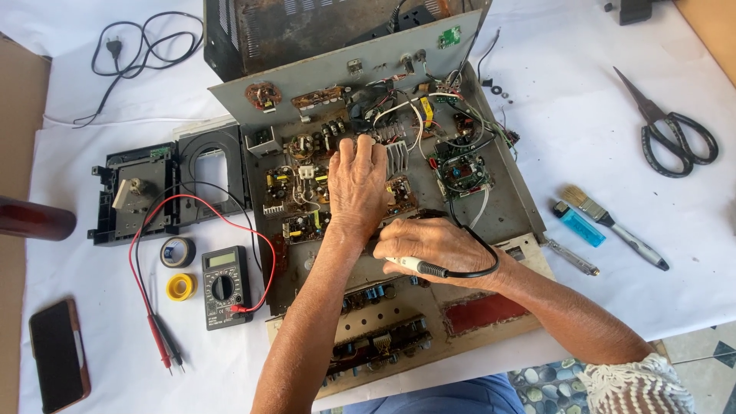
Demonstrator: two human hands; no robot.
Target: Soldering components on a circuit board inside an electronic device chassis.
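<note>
A white cloth (629, 253) covers the work table, and an opened metal chassis (506, 207) full of circuit boards sits in the middle of it, its grey panel (337, 77) tilted up at the far side.

Your left hand (356, 184) lies palm down inside the chassis, fingers curled and pressing onto the boards (295, 184) just beside a finned heat sink (397, 156); it grips nothing you can see from here. Your right hand (437, 249) is closed around a soldering iron (414, 266), its pale handle showing under your fingers and its black cord (483, 261) looping over your wrist. The tip is hidden beneath your left wrist, so you cannot tell which part it touches. The two hands are close together, the right just below the left.

On your left lie a multimeter (225, 286) with red and black leads (157, 337), a roll of black tape (177, 251) and a yellow roll (181, 287), a dark plastic drive frame (138, 192), a phone (57, 354) and a coiled power cord (138, 46).

On your right rest scissors (671, 134), a small brush (590, 208), a blue lighter (579, 225) and a screwdriver (571, 257), all well apart from your hands.
</note>
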